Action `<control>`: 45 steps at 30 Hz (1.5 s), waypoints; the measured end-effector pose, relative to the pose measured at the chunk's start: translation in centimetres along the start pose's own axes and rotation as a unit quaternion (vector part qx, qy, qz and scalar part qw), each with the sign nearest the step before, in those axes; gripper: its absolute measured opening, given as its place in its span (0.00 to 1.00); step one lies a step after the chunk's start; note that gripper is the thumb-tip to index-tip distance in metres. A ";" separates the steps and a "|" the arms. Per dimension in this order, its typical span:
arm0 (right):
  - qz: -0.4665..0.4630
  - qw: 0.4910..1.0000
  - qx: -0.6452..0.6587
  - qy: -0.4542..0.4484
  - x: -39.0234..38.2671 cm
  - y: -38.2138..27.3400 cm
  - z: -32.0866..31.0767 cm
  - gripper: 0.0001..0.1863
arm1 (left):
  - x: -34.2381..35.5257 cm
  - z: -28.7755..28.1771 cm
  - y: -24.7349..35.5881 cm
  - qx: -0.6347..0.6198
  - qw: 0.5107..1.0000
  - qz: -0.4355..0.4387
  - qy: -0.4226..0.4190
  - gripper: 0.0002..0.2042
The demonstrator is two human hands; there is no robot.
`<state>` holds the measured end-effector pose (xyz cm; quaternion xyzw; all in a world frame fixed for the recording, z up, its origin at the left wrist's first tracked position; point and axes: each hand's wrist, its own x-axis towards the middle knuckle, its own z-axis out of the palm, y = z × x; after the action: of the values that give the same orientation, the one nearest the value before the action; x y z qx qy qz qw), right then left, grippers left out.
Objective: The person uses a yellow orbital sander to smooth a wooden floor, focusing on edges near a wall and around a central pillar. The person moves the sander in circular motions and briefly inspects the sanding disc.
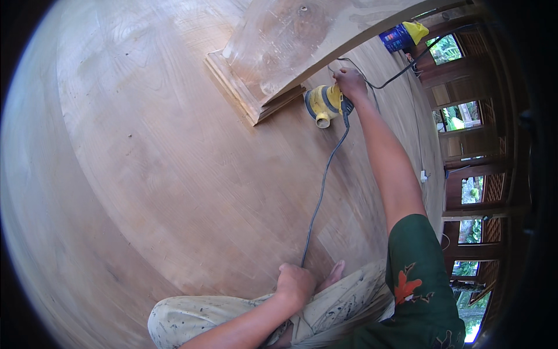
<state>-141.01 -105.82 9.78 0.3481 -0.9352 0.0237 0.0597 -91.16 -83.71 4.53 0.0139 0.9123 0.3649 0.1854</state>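
My right hand (pixel 350 84) is stretched far forward and closed on the body of a yellow and black electric sander (pixel 326 102). The sander is tilted, its round pad side turned toward the stepped wooden base (pixel 256 111) of a large wooden post (pixel 279 43). A short round dust outlet sticks out toward me. From the sander a dark power cord (pixel 326 174) runs back across the wooden floor (pixel 192 192) to my left hand (pixel 295 285). That hand is closed around the cord, just above my lap. Its fingertips are partly hidden.
A blue tub (pixel 395 38) with something yellow on top stands beyond the post. Another black cable (pixel 395 78) curves over the floor there. A white plug (pixel 423 176) lies at the right, near a dark wooden wall with windows (pixel 462 116). My bare foot (pixel 333 273) is beside my left hand.
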 end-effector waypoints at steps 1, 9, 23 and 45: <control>-0.002 1.000 -0.001 0.003 0.2 0.0 0.1 0.22 | 0.4 -0.3 -0.3 -0.022 1.000 0.002 -0.009 0.09; -0.004 1.000 0.008 0.016 1.3 -0.5 0.2 0.20 | 2.5 -2.8 -2.7 -0.161 0.985 0.015 -0.065 0.21; 0.049 0.997 0.030 -0.049 2.7 -2.5 -0.2 0.28 | 3.4 -3.2 -3.9 -0.225 0.974 -0.015 -0.001 0.21; 0.058 0.998 0.020 0.021 5.0 -1.7 1.1 0.27 | 4.6 -4.1 -4.9 -0.259 0.961 -0.100 0.012 0.25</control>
<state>-143.80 -110.42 9.38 0.2943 -0.9516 0.0533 0.0704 -96.30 -89.33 2.46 -0.1302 0.7857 0.5683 0.2068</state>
